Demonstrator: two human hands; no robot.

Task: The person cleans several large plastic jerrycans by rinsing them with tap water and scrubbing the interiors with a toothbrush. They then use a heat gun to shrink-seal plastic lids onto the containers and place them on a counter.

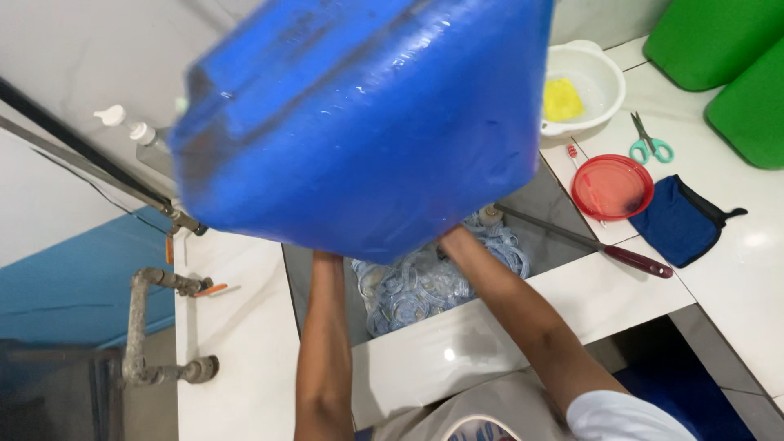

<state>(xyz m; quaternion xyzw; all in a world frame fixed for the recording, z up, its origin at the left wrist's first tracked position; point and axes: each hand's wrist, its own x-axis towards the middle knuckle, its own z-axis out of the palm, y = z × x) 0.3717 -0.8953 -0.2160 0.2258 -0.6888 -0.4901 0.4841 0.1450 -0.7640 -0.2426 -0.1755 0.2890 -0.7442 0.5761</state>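
White tiled table [245, 343] all around, with a sunken basin [563, 204] cut into it, and that basin is my landmark for everything below. Right over it, a big blue plastic tub [367, 122] is lifted up and tipped, blurry, filling most of the view. Both forearms come up from the near edge and go under the tub's lower rim. Left hand [327, 255] and right hand [452, 237] are mostly hidden behind the tub, so I honestly can't tell how each grip is closed or exactly what it has hold of, only that each meets the tub's underside.

Down inside the basin sits a pile of clear plastic rings or lids [425, 286]. A long knife with a dark red handle [596, 243] lies across the basin's right corner. Just right of the basin: a red round lid [612, 188], a dark blue cloth [682, 220] and teal-handled scissors [651, 143]. Behind the basin to the right, a white bowl [592, 73] holds a yellow sponge [562, 100]. Far right, two green containers [719, 41]. Left of the basin, grey pipework [143, 327] and two pump bottles [131, 126].
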